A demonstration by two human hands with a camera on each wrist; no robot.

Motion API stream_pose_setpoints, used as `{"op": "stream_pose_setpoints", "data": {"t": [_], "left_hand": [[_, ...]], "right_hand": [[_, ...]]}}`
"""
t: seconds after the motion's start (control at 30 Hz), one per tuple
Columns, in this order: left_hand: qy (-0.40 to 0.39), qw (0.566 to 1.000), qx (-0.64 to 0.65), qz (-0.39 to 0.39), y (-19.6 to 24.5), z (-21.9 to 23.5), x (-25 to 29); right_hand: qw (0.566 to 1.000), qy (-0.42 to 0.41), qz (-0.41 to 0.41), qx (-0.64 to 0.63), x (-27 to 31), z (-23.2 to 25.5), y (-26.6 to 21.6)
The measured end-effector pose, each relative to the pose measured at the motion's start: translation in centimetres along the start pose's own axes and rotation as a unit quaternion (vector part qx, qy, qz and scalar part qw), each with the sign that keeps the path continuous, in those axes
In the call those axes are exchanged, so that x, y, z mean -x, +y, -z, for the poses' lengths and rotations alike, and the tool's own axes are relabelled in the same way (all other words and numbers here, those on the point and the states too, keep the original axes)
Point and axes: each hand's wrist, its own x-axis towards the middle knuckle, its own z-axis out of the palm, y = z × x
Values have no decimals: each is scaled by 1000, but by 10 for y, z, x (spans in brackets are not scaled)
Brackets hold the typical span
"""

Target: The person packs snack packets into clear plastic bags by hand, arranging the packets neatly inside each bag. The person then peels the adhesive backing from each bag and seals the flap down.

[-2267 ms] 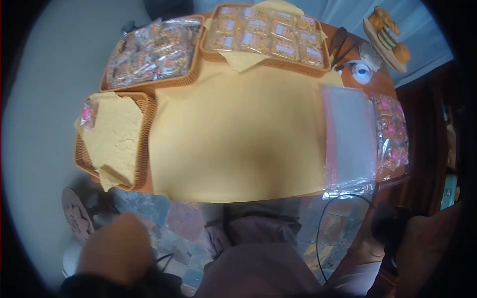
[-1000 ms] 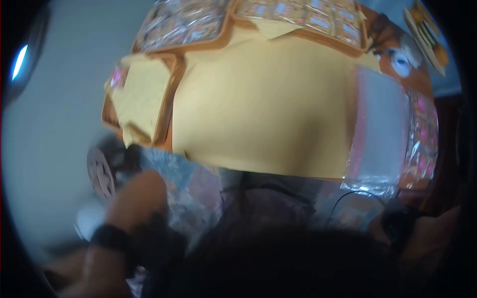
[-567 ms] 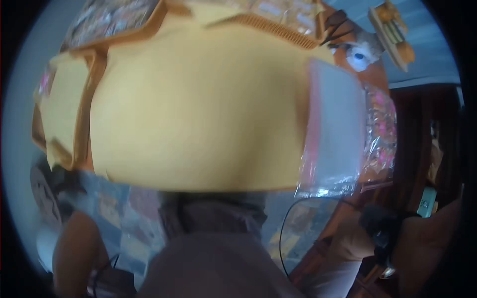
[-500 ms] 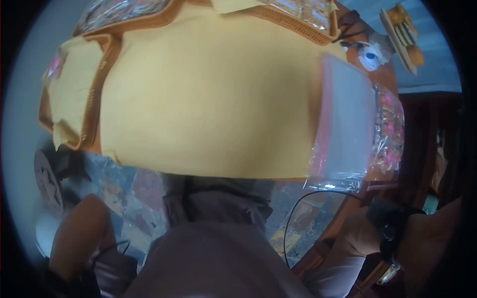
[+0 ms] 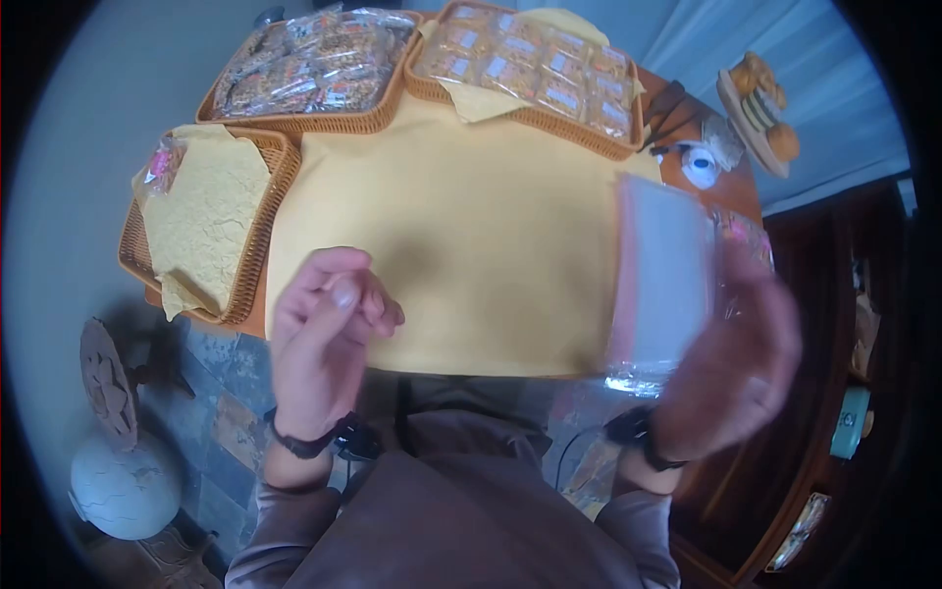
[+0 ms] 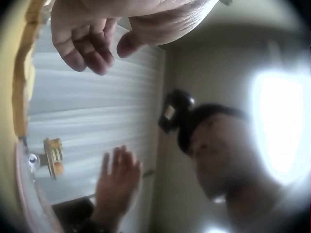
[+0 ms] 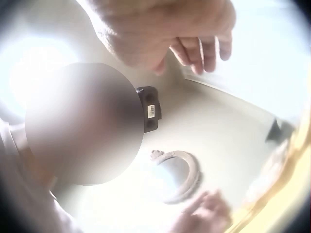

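Observation:
My left hand (image 5: 319, 339) hovers over the front left part of the yellow cloth (image 5: 491, 245), its fingers loosely bent and holding nothing. In the left wrist view the same hand (image 6: 107, 31) shows a gap between thumb and fingers. To the right, my blurred right hand (image 5: 736, 363) is raised in front of the stack of clear plastic bags (image 5: 672, 285), partly covering it. Its fingers look extended in the left wrist view, and the right wrist view shows nothing in that hand (image 7: 180, 36). Behind the right hand, packs with pink labels (image 5: 743, 234) are mostly hidden.
A wicker basket (image 5: 280, 211) lined with yellow cloth stands at left with one pink-labelled pack (image 5: 162, 167). Two baskets at the back hold packed snacks (image 5: 314, 69) and labelled packs (image 5: 535, 64). A tape roll (image 5: 700, 167) lies back right, near a board of breads (image 5: 756, 108).
Both hands have risen from beside the body to the table's front, the left over the cloth, the right by the plastic bags. The head view has shifted, showing more of the back baskets.

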Motion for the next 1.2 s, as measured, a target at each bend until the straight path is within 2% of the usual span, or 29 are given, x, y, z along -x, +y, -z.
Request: {"op": "stream_pose_setpoints", "data": {"t": [0.03, 0.07, 0.1, 0.13, 0.17, 0.2, 0.23, 0.27, 0.3, 0.33, 0.37, 0.4, 0.43, 0.5, 0.53, 0.6, 0.63, 0.73, 0.8, 0.83, 0.9, 0.97, 1.0, 1.03, 1.07, 1.1, 1.13, 1.2], "left_hand": [[-26, 994, 88, 66, -12, 16, -6], [-55, 974, 174, 136, -18, 27, -10], [-59, 973, 175, 135, -21, 32, -12], [-57, 971, 185, 139, -24, 36, -12], [-52, 969, 194, 147, -26, 38, -9], [-50, 967, 196, 155, -27, 38, -7], [-83, 950, 262, 149, -27, 38, -5], [-114, 929, 325, 137, -25, 37, -3], [-113, 929, 326, 133, -17, 32, -3], [-125, 914, 360, 142, -6, 23, -3], [-130, 896, 394, 156, 2, 21, 1], [-238, 862, 431, 119, -6, 31, -7], [-235, 862, 434, 114, -6, 35, -8], [-136, 858, 474, 147, 3, 33, -8], [-134, 859, 475, 139, 6, 34, -9], [-61, 832, 523, 176, 11, 38, -13], [-59, 832, 525, 170, 13, 40, -14], [-46, 834, 521, 178, 18, 47, -15], [-66, 829, 528, 170, 25, 48, -13], [-65, 829, 528, 173, 28, 46, -9], [-304, 784, 538, 55, 37, 32, 0], [-345, 751, 555, -93, 53, 5, 8], [-343, 753, 554, -90, 67, 5, 17], [-326, 768, 551, -19, 81, 5, 29], [-310, 778, 544, 51, 92, 6, 33], [-313, 776, 545, 55, 99, 8, 27], [-325, 782, 530, 40, 104, 10, 19], [-332, 786, 520, 34, 104, 13, 5]], "right_hand": [[980, -29, -51, -188, 9, -23, 1], [922, -46, -240, -300, 25, -26, -19], [857, -140, -345, -355, 19, -28, -41], [859, -136, -345, -352, 15, -38, -52], [793, -208, -283, -497, 14, -51, -64], [699, -271, -212, -627, 13, -61, -76], [699, -269, -218, -626, 14, -67, -91], [691, -230, -198, -656, 17, -72, -106], [682, -194, -172, -684, 16, -77, -115], [680, -200, -170, -685, 5, -76, -110], [652, -286, -185, -677, -8, -71, -102], [619, -369, -201, -664, -16, -67, -98], [616, -376, -203, -662, -17, -67, -96], [725, -321, -278, -542, -4, -75, -86], [772, -291, -307, -473, 5, -80, -77], [849, -223, -353, -324, 23, -90, -55], [876, -184, -372, -243, 32, -93, -44], [894, -163, -382, -167, 58, -93, -15], [923, -88, -370, -64, 73, -97, -10], [922, -88, -372, -63, 81, -97, -7], [938, -71, -333, 61, 94, -96, 4], [942, -64, -318, 87, 104, -100, 17], [946, -56, -298, 115, 107, -104, 21], [944, -56, -304, 115, 110, -109, 21], [943, -70, -277, 169, 111, -114, 22], [939, -81, -246, 225, 109, -119, 24], [938, -78, -250, 229, 106, -125, 25], [940, -113, -145, 287, 104, -132, 23]]}}
